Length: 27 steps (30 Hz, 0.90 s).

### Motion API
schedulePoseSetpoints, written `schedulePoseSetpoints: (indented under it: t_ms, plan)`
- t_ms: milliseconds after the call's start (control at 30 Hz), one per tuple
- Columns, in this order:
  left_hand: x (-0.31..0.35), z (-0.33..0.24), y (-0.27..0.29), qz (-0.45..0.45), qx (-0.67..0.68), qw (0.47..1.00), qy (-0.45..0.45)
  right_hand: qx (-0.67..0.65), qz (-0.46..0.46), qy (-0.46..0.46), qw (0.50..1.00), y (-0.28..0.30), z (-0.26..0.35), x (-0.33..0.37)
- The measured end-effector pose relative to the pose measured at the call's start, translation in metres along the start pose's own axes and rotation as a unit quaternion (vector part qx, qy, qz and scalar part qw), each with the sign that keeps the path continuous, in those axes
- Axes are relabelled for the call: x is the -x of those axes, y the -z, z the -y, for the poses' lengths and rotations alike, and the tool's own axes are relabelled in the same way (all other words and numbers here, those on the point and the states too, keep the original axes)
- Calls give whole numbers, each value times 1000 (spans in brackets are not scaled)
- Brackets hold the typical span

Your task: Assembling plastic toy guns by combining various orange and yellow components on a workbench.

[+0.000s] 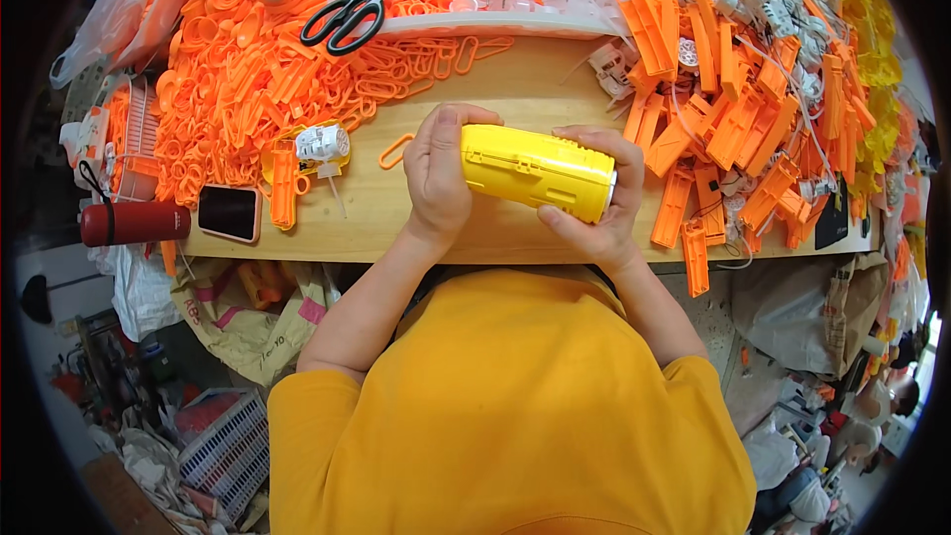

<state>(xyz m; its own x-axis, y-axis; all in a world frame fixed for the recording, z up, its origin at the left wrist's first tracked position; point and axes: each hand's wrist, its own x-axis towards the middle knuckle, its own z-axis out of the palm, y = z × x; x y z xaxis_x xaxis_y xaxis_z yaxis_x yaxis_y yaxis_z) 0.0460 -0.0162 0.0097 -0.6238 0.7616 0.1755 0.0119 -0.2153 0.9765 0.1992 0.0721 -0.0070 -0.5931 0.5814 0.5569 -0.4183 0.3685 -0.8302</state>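
A yellow plastic cylinder-shaped housing, with a seam and raised ridges along its side, is held level above the wooden table. My left hand is closed round its left end, palm against it. At its right end my right hand grips with the thumb below and the fingers over the top; a pale rim shows there. Just left of my left hand lies a single orange loop clip. Further left, a small white motor unit rests beside an orange channel-shaped part.
Heaped orange parts cover the table's left, with black-handled scissors on top. More orange channel parts with wires pile up at right. A phone and a red flask lie near the left edge. A white tray stands behind.
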Motion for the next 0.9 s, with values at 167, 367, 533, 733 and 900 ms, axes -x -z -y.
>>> schedulePoseSetpoints:
  t_ms: [167, 367, 533, 733, 900]
  plan:
    - [-8, -2, -1, 25, 46, 998, -29, 22, -11, 17, 1000, -3, 7, 1]
    - [-16, 0, 6, 88, -31, 990, -106, 31, -20, 20, 999, 2, 12, -3]
    - [-17, -30, 6, 187, -95, 957, -200, 44, -20, 22, 999, 14, 11, -7]
    - [-7, -25, 6, 191, -22, 979, -64, 112, 10, 18, 994, 10, 18, -6]
    - [-12, -31, 7, 212, -63, 969, -111, 145, 8, 79, 986, 11, 15, -7]
